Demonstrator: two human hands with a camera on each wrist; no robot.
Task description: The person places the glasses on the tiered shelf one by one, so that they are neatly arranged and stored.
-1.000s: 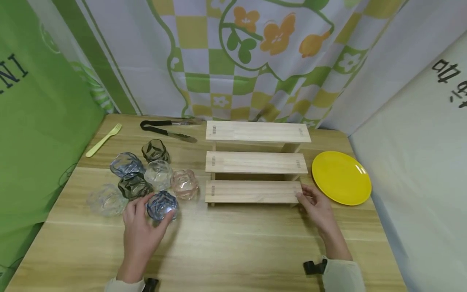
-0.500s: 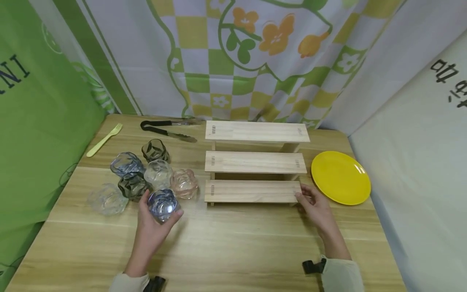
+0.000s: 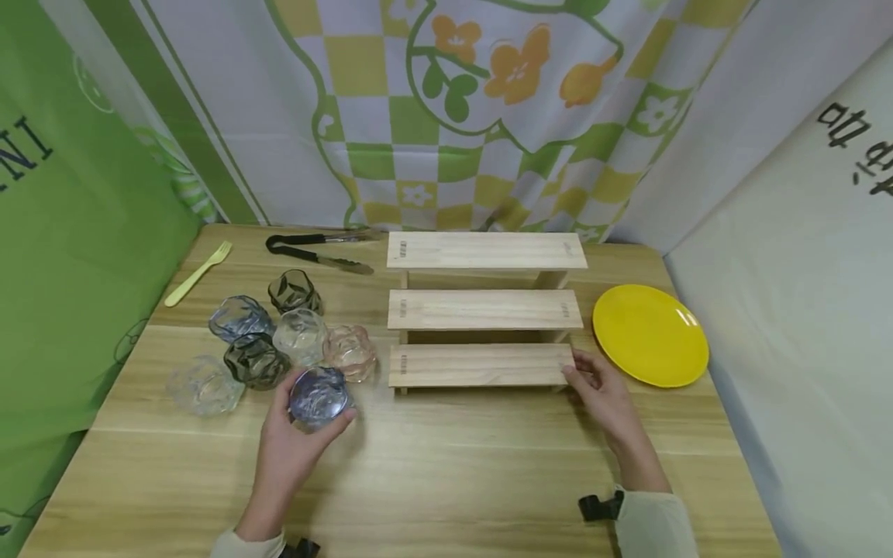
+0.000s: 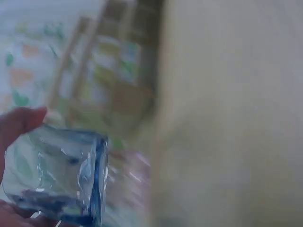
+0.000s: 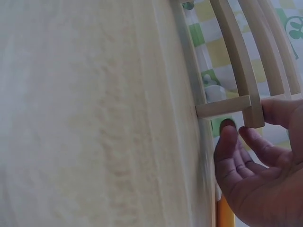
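Note:
In the head view my left hand (image 3: 296, 449) holds a blue faceted glass (image 3: 319, 397) between thumb and fingers, its mouth tilted up toward the camera. The left wrist view shows the same glass (image 4: 57, 165) side on, clear with a blue edge. My right hand (image 3: 603, 395) is at the right end of the lowest step of a three-step wooden rack (image 3: 481, 366). In the right wrist view, the thumb lies against the end of the plank (image 5: 251, 90), and the other fingers curl just beneath it.
Left of the rack stand a pink glass (image 3: 351, 353), a clear glass (image 3: 301, 337) and several more glasses, close together. Behind them lie black-handled tongs (image 3: 314, 249) and a pale yellow fork (image 3: 198, 275). A yellow plate (image 3: 649, 335) sits right of the rack.
My left hand has closed round the blue glass and shifted it slightly right, tilting it. The right hand stays at the rack's end. The head view has turned a little.

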